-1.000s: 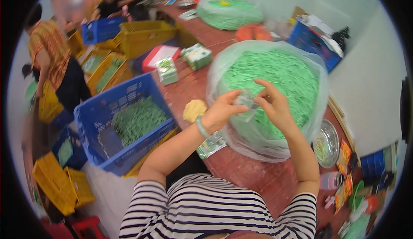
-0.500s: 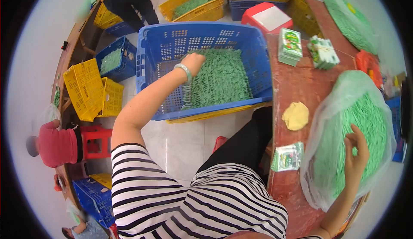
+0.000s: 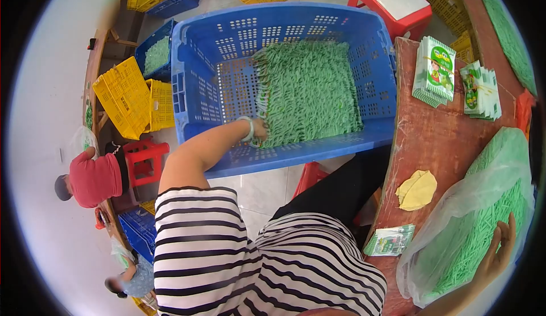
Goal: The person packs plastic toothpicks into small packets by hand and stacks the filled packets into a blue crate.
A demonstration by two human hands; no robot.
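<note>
My left hand [image 3: 260, 131] reaches into a blue crate [image 3: 273, 156], at the near left edge of tightly packed rows of small green packets [image 3: 313, 91]. Its fingers are curled down against that edge; whatever they hold is hidden. On the right, my right hand [image 3: 498, 252] is over a clear plastic bag [image 3: 414, 270] full of thin green sticks [image 3: 475, 245]. Its fingers are spread, with nothing seen between them. A small green-and-white sachet [image 3: 390, 240] and a crumpled yellow cloth-like piece [image 3: 416, 190] lie on the red-brown table [image 3: 424, 140] between me and the bag.
Stacked printed packets [image 3: 434, 71] and a smaller bundle [image 3: 480, 90] sit on the table. Behind stands a red stool [image 3: 392, 3] with a white top. Yellow crates [image 3: 122, 97] fill the left floor. One person in red [image 3: 95, 179] sits at the far left bench.
My left hand has moved toward me, down the left side of the packet rows. My right hand is lower and farther right. The view has shifted, and the standing person has left it.
</note>
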